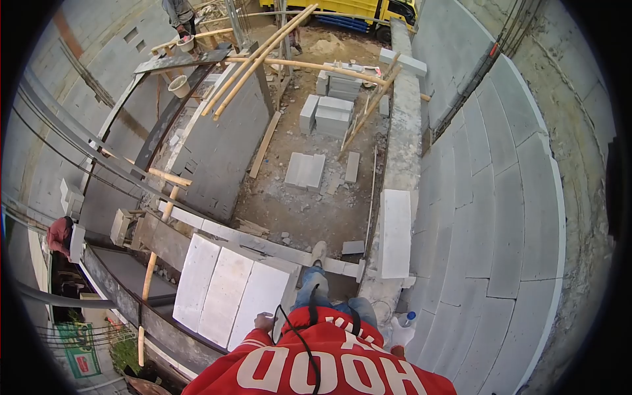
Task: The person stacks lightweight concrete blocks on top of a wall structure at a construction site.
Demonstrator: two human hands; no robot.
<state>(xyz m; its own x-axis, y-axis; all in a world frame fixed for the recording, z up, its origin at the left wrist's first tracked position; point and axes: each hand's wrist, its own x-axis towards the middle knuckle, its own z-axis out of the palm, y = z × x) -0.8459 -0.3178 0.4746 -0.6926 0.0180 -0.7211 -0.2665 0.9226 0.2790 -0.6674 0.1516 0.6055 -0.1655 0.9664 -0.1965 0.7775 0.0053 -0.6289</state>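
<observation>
My left hand [264, 321] is by the near edge of a stack of pale lightweight concrete blocks [230, 289], its fingers curled in. A black cord [304, 345] loops down over my red hoodie beside that hand; whether the fingers hold anything is too small to tell. On the other side, my right hand [397, 351] shows only in part past the sleeve. It appears closed round the lower part of a translucent plastic bottle [401, 331] with a blue cap. One of my shoes [318, 251] is forward on a narrow wall top.
A single block [395, 234] lies on the wall top ahead. Block stacks [332, 117] and rubble cover the ground below. Bamboo poles [263, 59] cross the upper view. Another person [179, 16] handles a bucket [185, 43]; one more [59, 237] is far left. A yellow truck [359, 8] stands behind.
</observation>
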